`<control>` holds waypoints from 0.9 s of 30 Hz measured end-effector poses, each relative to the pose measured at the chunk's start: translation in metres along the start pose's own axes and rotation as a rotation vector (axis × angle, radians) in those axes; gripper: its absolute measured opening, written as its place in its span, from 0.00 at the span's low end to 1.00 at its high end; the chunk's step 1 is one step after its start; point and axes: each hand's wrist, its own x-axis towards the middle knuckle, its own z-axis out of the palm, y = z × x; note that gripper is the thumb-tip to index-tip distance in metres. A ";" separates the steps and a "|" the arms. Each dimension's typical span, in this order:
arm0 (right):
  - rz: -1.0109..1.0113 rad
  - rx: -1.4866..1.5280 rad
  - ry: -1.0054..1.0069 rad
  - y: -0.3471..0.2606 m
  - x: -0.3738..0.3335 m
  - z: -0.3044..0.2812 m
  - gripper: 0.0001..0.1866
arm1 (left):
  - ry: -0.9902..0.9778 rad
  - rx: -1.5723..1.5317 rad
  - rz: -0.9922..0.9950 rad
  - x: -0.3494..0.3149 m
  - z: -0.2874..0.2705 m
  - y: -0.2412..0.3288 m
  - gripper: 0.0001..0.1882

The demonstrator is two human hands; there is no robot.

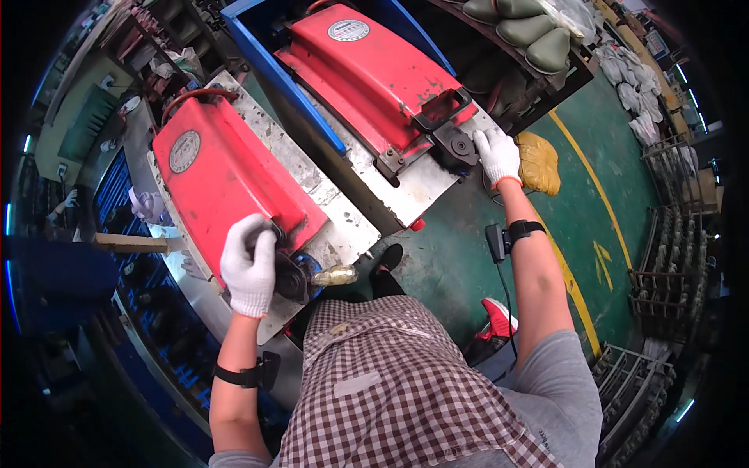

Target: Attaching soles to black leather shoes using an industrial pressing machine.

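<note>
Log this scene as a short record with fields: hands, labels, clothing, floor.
Left hand: white-gloved, fingers curled at the front end of the left red cover; grip unclear
Right hand: white-gloved, beside the black round fitting near the right red cover
Labels: one round label on each cover
Clothing: checked apron
Floor: green, yellow lines

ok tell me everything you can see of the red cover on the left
The red cover looks like painted metal with some dark marks. It is long, with a raised body, a lower step along its right side and a round pale badge toward its far end. It sits on a worn plate, its near end partly hidden by the left hand.
</note>
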 end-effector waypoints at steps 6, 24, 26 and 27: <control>0.292 0.055 -0.171 -0.013 -0.038 -0.006 0.34 | -0.276 0.284 0.333 0.052 0.079 0.046 0.17; -0.202 0.413 0.022 -0.126 -0.022 -0.006 0.18 | -0.225 0.255 0.858 0.134 0.165 0.085 0.30; -0.174 0.342 0.016 -0.123 0.025 0.028 0.30 | -0.099 0.287 0.861 0.146 0.164 0.114 0.30; -0.224 0.295 -0.001 -0.121 0.053 0.048 0.36 | -0.061 0.265 0.883 0.158 0.162 0.124 0.28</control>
